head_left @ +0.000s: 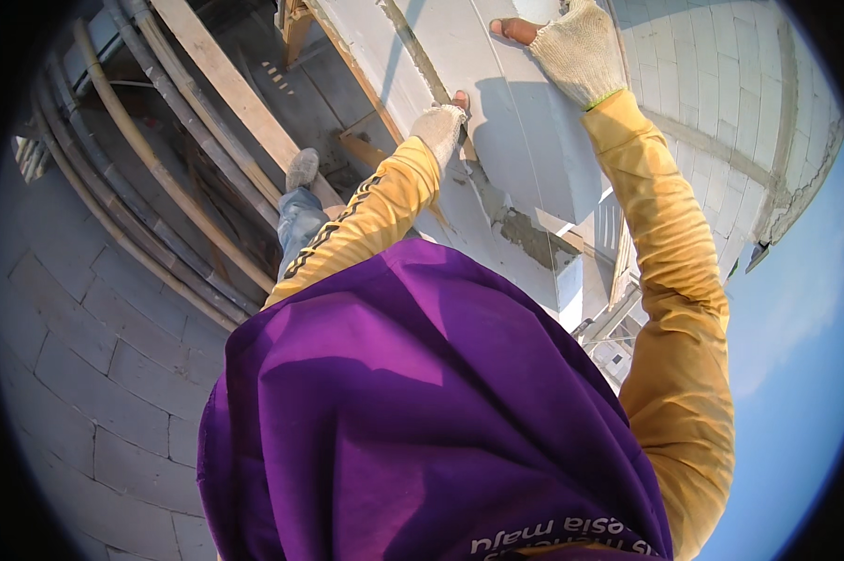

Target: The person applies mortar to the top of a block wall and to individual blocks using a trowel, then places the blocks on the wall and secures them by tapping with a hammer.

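My left hand (441,129), in a pale knit glove with the thumb tip bare, is closed beside a dark mortar-filled groove (422,58) in the light grey block wall (520,122). What its fingers hold, if anything, is hidden; a small brownish piece (468,150) shows just below it. Farther up and to the right, my right hand (576,51), gloved the same way, rests at the right side of the wall top. Its bare thumb stretches left across the surface, and its other fingers are cut off by the picture's upper edge. Between both hands runs a thin line (511,84).
Bamboo poles (160,164) and a wooden plank (239,93) run along the left. My shoe (302,168) is beside the plank. Rough mortar (534,238) covers part of the wall nearer me. Block walls stand at the lower left (104,393) and upper right (721,84).
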Available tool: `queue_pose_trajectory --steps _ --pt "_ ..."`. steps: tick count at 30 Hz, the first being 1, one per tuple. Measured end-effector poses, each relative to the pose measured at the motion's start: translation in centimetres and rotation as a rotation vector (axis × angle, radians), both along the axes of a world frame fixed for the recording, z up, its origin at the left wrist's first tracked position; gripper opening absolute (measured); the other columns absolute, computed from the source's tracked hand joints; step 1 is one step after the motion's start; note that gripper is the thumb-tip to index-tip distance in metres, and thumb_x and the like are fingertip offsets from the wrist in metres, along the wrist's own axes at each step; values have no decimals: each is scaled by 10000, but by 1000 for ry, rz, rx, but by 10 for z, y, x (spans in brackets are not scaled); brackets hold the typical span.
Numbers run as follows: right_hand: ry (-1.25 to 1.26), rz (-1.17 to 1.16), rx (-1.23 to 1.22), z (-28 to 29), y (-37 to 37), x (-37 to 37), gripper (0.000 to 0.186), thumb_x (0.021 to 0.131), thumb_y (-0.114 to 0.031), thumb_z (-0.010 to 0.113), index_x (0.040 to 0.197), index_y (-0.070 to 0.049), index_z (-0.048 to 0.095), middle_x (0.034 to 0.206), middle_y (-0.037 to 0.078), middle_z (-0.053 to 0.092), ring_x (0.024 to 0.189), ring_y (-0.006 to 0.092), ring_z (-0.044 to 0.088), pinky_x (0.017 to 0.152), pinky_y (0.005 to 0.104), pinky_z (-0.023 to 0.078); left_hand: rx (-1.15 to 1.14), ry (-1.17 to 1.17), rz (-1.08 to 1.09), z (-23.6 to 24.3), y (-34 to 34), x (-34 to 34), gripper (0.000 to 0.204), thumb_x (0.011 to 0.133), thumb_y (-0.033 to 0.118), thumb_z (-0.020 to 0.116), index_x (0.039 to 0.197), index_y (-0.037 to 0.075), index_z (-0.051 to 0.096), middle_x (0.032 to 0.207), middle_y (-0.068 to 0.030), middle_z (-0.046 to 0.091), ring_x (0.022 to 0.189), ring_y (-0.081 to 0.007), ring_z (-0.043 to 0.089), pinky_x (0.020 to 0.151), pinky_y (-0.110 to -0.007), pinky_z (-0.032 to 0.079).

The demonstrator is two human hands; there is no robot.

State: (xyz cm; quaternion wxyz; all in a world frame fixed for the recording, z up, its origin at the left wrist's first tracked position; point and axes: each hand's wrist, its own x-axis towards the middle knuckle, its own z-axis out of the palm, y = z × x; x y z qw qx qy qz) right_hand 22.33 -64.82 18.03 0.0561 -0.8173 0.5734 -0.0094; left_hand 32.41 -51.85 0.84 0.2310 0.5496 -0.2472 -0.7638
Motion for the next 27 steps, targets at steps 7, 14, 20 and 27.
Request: queue_pose_trajectory --steps 7,14,20,27 --pt "-25 -46 41 -13 17 -1 800 653 -508 897 1071 130 655 929 236 682 841 314 713 774 377 579 -206 -219 -106 -15 3 -9 794 1041 599 230 1226 -80 600 1188 -330 635 1137 -453 608 1001 -461 470" --pt "-47 -63 73 -15 38 -6 781 653 -510 894 1052 120 662 912 232 686 830 314 714 769 380 578 -620 -500 -477 -10 5 -1 308 1044 207 361 1217 43 557 1079 -297 622 1003 -419 666 842 -473 551" --pt "-16 -145 188 -11 48 -6 765 653 -511 893 1036 112 668 898 229 689 820 314 715 764 384 577 -665 -528 -439 -25 10 -6 421 1070 386 391 1223 35 565 1024 -275 663 986 -419 658 820 -451 537" --pt "-11 -207 265 -5 62 -12 746 652 -512 891 1017 102 675 881 225 692 808 314 716 758 387 577 -894 -633 -496 -20 28 -4 277 912 -1 553 1186 40 571 889 -190 637 862 -327 682 749 -409 550"
